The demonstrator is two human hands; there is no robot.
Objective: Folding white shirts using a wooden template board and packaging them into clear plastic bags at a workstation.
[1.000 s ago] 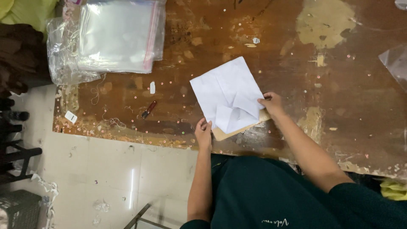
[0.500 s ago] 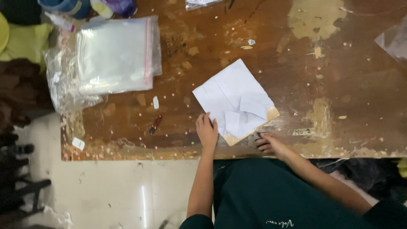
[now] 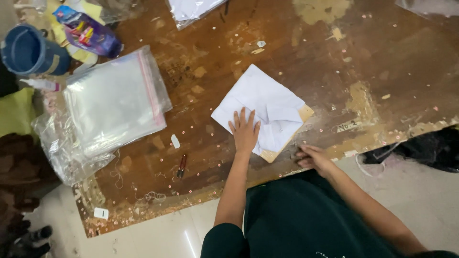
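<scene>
Head view: I am looking down on a worn brown table, its varnish flaking in pale patches, filling most of the frame. At about ten o'clock from the centre, a stack of clear plastic bags with a red sealing strip is lying flat, partly over looser crumpled plastic. Just right of centre, a folded white garment is resting on a tan cardboard sheet, whose edge is showing at four o'clock of the fabric. At the eleven o'clock corner a blue cup is standing beside a purple snack packet.

My left hand is pressing flat on the near corner of the garment, fingers spread apart, gripping nothing. My right hand is lying at five o'clock of the garment, on the table edge, fingers loosely together and empty, just beside the cardboard but not on it.

A small dark pen is lying at seven o'clock of the garment.

As I judge it, with only one palm pinning it, the folded fabric could slide off the cardboard or unfold if that hand is dragging sideways; the rough, flaking surface could also snag or soil the white cloth.
</scene>
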